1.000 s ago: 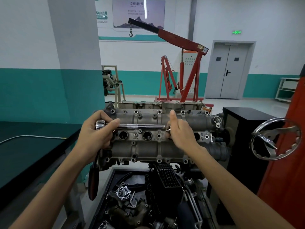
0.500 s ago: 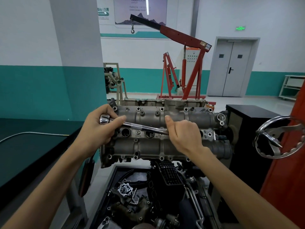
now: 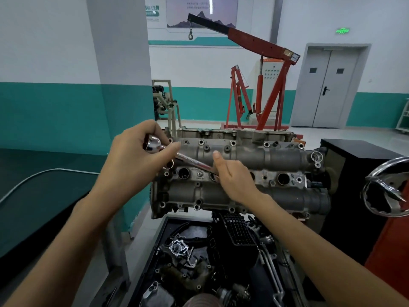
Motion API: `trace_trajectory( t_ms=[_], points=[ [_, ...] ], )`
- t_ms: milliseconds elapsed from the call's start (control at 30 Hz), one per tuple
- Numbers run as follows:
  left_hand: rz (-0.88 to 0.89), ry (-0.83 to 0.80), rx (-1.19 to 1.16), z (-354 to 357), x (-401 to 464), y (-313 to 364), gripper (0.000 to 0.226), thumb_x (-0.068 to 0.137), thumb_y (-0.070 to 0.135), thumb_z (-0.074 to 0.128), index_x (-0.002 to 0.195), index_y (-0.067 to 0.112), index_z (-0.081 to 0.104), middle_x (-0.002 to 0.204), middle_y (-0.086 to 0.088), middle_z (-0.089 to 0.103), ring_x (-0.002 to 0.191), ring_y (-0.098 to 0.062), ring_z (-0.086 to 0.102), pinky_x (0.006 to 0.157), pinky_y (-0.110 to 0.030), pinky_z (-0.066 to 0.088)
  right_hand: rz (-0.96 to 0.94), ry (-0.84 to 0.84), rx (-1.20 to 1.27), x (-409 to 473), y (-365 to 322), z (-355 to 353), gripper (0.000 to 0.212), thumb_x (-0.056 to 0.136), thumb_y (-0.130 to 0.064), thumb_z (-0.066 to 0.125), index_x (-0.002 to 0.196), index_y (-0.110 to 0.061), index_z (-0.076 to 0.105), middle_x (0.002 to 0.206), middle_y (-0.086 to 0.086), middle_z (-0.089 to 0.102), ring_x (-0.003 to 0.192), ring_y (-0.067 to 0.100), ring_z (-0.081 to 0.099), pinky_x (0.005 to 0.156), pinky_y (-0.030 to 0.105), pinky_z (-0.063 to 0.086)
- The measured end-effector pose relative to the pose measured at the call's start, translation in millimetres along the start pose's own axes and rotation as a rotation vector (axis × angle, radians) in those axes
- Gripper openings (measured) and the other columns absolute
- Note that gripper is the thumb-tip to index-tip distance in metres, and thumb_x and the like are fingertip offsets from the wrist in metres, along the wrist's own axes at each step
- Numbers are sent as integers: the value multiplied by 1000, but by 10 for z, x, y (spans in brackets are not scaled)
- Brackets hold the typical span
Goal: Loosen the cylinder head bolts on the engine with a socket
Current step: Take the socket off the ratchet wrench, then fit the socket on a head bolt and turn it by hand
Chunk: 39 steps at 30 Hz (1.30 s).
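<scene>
Engine (image 3: 254, 173) stands centre, parts tray (image 3: 159, 251) before it, hoist (image 3: 261, 85) behind, perhaps a bench (image 3: 33, 196) left

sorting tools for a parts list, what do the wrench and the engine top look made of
Wrench: likely chromed steel, mirror-bright with sharp glints on its round end. Engine top: probably cast aluminium, dull grey, matte and rough, bare of paint.

Red engine hoist (image 3: 261, 85), grey double door (image 3: 332, 87), black cabinet (image 3: 354, 173).
</scene>
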<state>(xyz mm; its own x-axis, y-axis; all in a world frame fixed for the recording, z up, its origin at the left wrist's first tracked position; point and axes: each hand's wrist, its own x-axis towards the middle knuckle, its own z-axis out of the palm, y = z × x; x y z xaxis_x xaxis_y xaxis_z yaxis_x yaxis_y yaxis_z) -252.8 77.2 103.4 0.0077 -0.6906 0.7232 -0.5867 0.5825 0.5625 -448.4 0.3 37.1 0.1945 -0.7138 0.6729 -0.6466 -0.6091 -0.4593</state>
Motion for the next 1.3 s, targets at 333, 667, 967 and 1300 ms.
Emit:
trace_trajectory(
  t_ms=[333, 667, 967, 1300],
  points=[
    [23, 155, 428, 41, -194, -8, 22, 89, 22, 60, 79, 16, 41, 73, 1, 49, 67, -26, 47, 58, -34, 26, 136, -126, 285, 338, -341, 796, 52, 101, -30, 26, 79, 8, 53, 78, 20, 59, 70, 23, 50, 64, 29, 36],
    [-186, 29, 527, 798, -127, -320, 13, 97, 18, 46, 105, 10, 41, 105, -9, 52, 86, -32, 60, 60, -32, 40, 160, -61, 257, 129, -161, 708, 27, 96, -17, 45, 69, -19, 49, 66, -4, 55, 57, 3, 47, 51, 14, 33],
    [-810, -53, -803, 706, 5, -398, 38, 99, 37, 31, 88, 13, 58, 76, -2, 59, 62, -13, 56, 65, -24, 50, 70, 62, 220, -335, -419, 751, 31, 94, -39, 34, 77, -22, 52, 76, -8, 53, 74, 1, 47, 65, 22, 34],
    [-186, -273, -312, 615, -185, -944, 26, 91, -4, 49, 104, 14, 61, 96, 1, 65, 92, -13, 57, 83, -19, 44, 458, -550, 174, -157, -663, 371, 21, 90, -9, 45, 69, -9, 45, 54, 4, 45, 41, 14, 46, 37, 20, 39]
  ],
)
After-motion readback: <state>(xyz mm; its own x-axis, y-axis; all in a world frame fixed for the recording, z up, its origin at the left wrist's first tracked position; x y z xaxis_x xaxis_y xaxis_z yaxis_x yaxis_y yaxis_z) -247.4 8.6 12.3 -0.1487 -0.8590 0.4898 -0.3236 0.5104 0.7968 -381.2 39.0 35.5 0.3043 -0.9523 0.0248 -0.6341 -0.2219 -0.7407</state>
